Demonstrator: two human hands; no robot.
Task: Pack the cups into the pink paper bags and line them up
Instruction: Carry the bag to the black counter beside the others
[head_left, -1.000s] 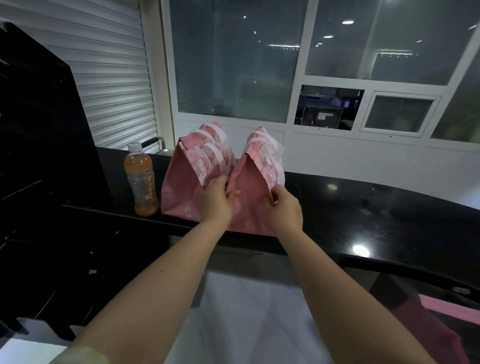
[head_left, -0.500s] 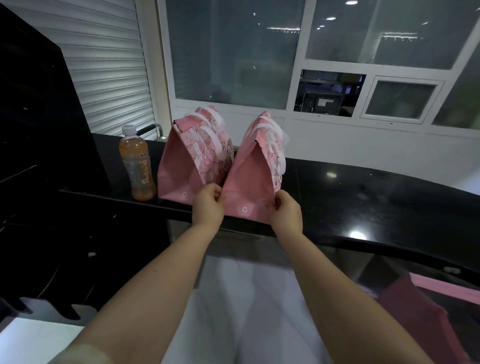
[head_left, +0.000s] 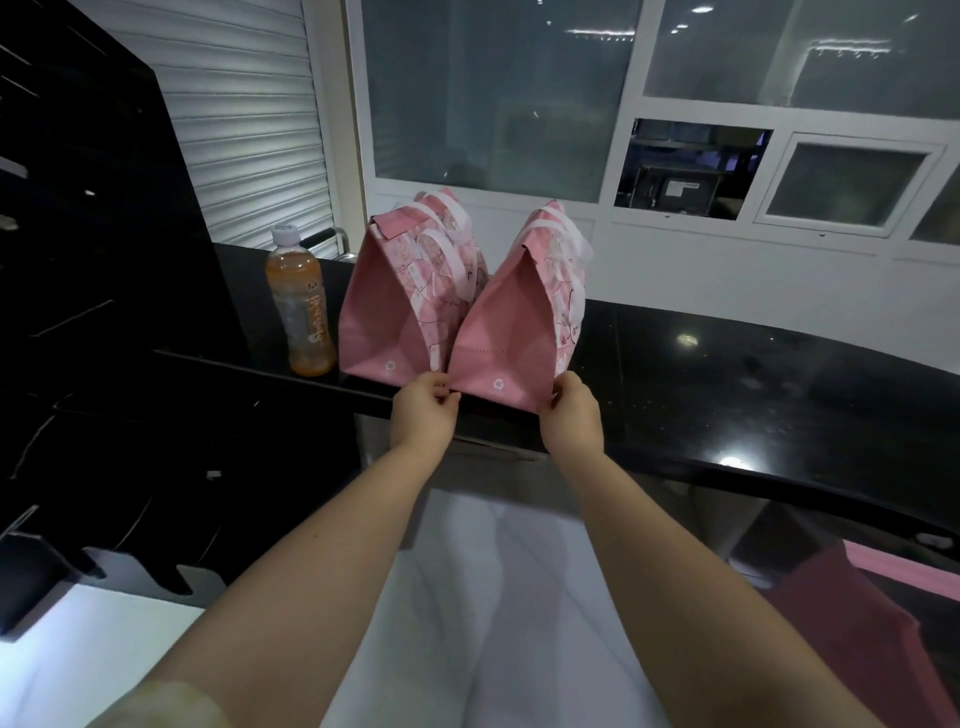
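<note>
While the second pink paper bag (head_left: 511, 332) stands on the black counter (head_left: 727, 374), both hands hold it at its base. The left hand (head_left: 423, 410) pinches the bag's lower left corner between thumb and curled fingers. The right hand (head_left: 571, 413) pinches the lower right corner in the same way. Neither hand is spread wide, and neither holds anything else. This grip is judged to be chosen for control of the base: the bag can be slid or squared without crushing the folded top or the white handles.

Locations are referenced to the orange drink bottle (head_left: 298, 306). The first pink paper bag (head_left: 395, 306) stands just beside the bottle, on its right. The held bag stands one position further from the bottle, and its base corner meets or nearly meets the first bag; contact cannot be confirmed. Its near edge appears closer to the counter's front than the bottle's base, so the row is judged not yet even.

Both bags are upright with their tops folded shut. The cups are not visible, and whether they are inside cannot be told.

Behind the bottle, a white roller shutter (head_left: 249, 130) and a window (head_left: 493, 93) back the counter.

As a judgement, the next move calls for a small push away from the counter edge, applied evenly at both corners so the bag does not twist or tip.
</note>
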